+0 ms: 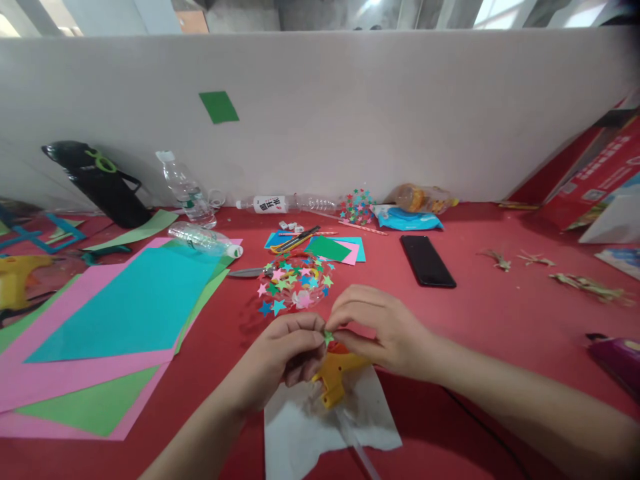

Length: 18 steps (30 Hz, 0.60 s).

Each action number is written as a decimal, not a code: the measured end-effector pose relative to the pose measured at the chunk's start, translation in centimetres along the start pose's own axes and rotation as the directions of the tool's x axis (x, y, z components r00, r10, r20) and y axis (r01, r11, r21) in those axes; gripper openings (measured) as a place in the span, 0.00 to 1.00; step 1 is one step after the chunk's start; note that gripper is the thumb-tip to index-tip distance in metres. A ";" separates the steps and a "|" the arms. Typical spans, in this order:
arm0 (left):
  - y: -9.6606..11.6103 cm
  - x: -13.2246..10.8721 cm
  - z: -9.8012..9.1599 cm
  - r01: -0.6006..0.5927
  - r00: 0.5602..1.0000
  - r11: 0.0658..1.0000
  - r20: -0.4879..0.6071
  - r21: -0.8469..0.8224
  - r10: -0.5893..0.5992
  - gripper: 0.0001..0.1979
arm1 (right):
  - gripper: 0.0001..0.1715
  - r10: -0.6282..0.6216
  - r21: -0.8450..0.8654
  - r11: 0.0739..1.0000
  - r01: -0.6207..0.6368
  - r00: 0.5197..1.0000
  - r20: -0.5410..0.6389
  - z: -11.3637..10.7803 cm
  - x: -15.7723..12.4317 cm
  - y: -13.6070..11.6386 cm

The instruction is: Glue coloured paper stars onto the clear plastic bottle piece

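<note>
Between the fingertips of both hands is a small green paper star [328,338]. My left hand [295,347] pinches its left side, with the lower fingers curled. My right hand [383,330] holds it from the right with thumb and finger. Just below lies a yellow glue gun [334,380], a clear glue stick [357,443] sticking out of its back, on a torn white sheet [290,440]. Beyond the hands stands a clear plastic piece covered in colored stars [296,283].
Colored paper sheets [125,307] cover the left side, near a black bottle [105,183]. Behind are scissors [245,273], a cutter [297,240], plastic bottles [270,204] and a second starred piece [358,206]. A black phone [428,261] lies to the right.
</note>
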State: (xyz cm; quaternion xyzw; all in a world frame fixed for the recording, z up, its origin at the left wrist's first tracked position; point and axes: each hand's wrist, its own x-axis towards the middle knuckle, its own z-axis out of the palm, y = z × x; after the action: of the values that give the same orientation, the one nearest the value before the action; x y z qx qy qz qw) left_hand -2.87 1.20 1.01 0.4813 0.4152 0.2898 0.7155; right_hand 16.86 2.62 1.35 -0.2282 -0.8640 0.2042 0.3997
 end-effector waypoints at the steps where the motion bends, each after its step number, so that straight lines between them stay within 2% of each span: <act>1: 0.0 0.0 0.0 0.001 1.000 1.000 0.011 -0.002 -0.001 0.09 | 0.04 0.045 0.052 0.998 -0.045 0.999 -0.001 0.1 0.0 -0.1; 3: 0.0 0.0 0.1 0.003 1.000 1.000 0.031 0.012 -0.004 0.09 | 0.03 0.141 0.163 0.976 -0.141 0.990 0.011 0.1 -0.1 -0.2; 5: 0.0 -0.1 0.2 -0.047 0.999 0.993 0.005 0.110 0.047 0.11 | 0.03 0.214 0.251 0.944 -0.215 0.976 0.032 0.0 -0.1 -0.2; 6: 0.0 -0.2 0.2 -0.120 0.991 0.971 -0.042 0.209 0.131 0.11 | 0.03 0.233 0.272 0.934 -0.233 0.972 0.033 -0.1 -0.1 -0.2; 7: 0.0 -0.2 0.2 -0.215 0.959 0.912 -0.103 0.348 0.265 0.11 | 0.03 0.244 0.274 0.931 -0.242 0.969 0.028 -0.4 0.0 -0.1; 8: 0.0 -0.3 0.1 -0.310 0.887 0.800 -0.147 0.515 0.438 0.09 | 0.03 0.248 0.256 0.935 -0.245 0.968 0.019 -0.7 0.2 0.0; 9: 0.0 -0.2 -0.1 -0.373 0.775 0.634 -0.148 0.678 0.615 0.07 | 0.03 0.247 0.221 0.945 -0.242 0.969 0.007 -1.1 0.3 0.1; 10: 0.0 -0.1 -0.4 -0.385 0.644 0.446 -0.110 0.808 0.757 0.04 | 0.04 0.239 0.168 0.957 -0.235 0.971 -0.005 -1.4 0.6 0.2; 11: -0.1 0.0 -0.6 -0.354 0.529 0.271 -0.048 0.895 0.847 0.03 | 0.05 0.226 0.101 0.969 -0.224 0.974 -0.012 -1.8 0.8 0.3; 12: -0.2 0.2 -1.0 -0.302 0.460 0.149 0.007 0.942 0.888 0.05 | 0.06 0.205 0.028 0.979 -0.204 0.979 -0.013 -2.1 1.1 0.3; 13: -0.3 0.5 -1.2 -0.247 0.429 0.068 0.046 0.967 0.902 0.07 | 0.07 0.177 -0.045 0.983 -0.177 0.984 -0.007 -2.3 1.4 0.4; 14: -0.5 0.8 -1.5 -0.202 0.420 0.018 0.071 0.979 0.905 0.09 | 0.07 0.145 -0.113 0.983 -0.144 0.989 0.008 -2.4 1.7 0.4; 18: -1.1 1.8 -1.8 -0.128 0.440 -0.076 0.126 0.989 0.889 0.11 | 0.09 0.028 -0.328 0.945 0.014 0.992 0.124 -2.3 2.8 0.9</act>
State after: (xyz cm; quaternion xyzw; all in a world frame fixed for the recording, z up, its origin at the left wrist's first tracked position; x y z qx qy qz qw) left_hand -3.58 3.07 -0.93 0.8017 0.4467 0.3808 -0.1130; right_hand 17.23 5.31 3.93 -0.2811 -0.9088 0.0731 0.2996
